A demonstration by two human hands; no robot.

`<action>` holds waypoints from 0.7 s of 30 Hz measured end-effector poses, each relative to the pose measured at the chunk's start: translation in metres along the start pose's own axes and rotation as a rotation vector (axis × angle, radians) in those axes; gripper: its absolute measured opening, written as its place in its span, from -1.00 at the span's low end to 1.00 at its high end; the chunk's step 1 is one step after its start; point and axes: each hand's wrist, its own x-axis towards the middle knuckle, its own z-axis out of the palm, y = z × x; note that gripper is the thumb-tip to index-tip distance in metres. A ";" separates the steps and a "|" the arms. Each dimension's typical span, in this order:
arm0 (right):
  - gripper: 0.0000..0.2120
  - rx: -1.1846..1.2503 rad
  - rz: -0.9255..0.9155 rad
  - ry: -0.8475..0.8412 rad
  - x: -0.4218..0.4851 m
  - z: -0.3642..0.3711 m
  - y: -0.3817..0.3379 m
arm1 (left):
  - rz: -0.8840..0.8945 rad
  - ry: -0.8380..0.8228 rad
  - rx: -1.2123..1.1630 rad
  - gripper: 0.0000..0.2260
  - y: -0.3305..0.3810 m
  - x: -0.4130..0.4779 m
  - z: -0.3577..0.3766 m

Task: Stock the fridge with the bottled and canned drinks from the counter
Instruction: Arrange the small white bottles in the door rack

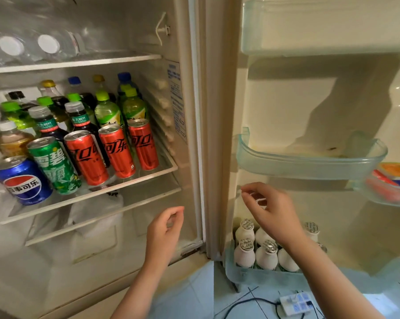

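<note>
A single head-worn wide-angle view looks forward and down from close range into the open fridge (84, 157), its door (309, 100) swung right, floor (194, 295) visible below.

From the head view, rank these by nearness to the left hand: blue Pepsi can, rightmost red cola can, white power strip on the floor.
1. Rightmost red cola can, shelf's right end, above the left hand.
2. White power strip, floor, lower right.
3. Blue Pepsi can, shelf's left end.

warm bright light, soft shadows on door (309, 107), edges bent, perhaps slight blur.
</note>
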 end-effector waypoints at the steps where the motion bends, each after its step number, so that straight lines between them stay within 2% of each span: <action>1: -0.87 0.017 0.023 0.006 -0.001 0.003 -0.003 | -0.011 -0.009 0.006 -0.86 -0.002 -0.001 -0.006; 8: -0.82 0.100 0.213 0.116 -0.017 0.035 -0.024 | -0.136 -0.095 0.043 -0.87 -0.035 -0.014 -0.054; 15: -0.70 -0.043 0.280 0.182 -0.027 0.051 -0.042 | -0.201 -0.120 0.014 -0.83 -0.059 -0.028 -0.101; 18: -0.70 -0.060 0.312 0.129 -0.030 0.052 -0.051 | -0.206 -0.157 0.039 -0.80 -0.060 -0.033 -0.113; 20: -0.69 -0.160 0.323 0.114 -0.032 0.048 -0.059 | -0.205 -0.173 0.053 -0.81 -0.055 -0.034 -0.121; 21: -0.71 -0.232 0.293 0.169 -0.033 0.044 -0.065 | -0.204 -0.178 0.059 -0.82 -0.051 -0.033 -0.125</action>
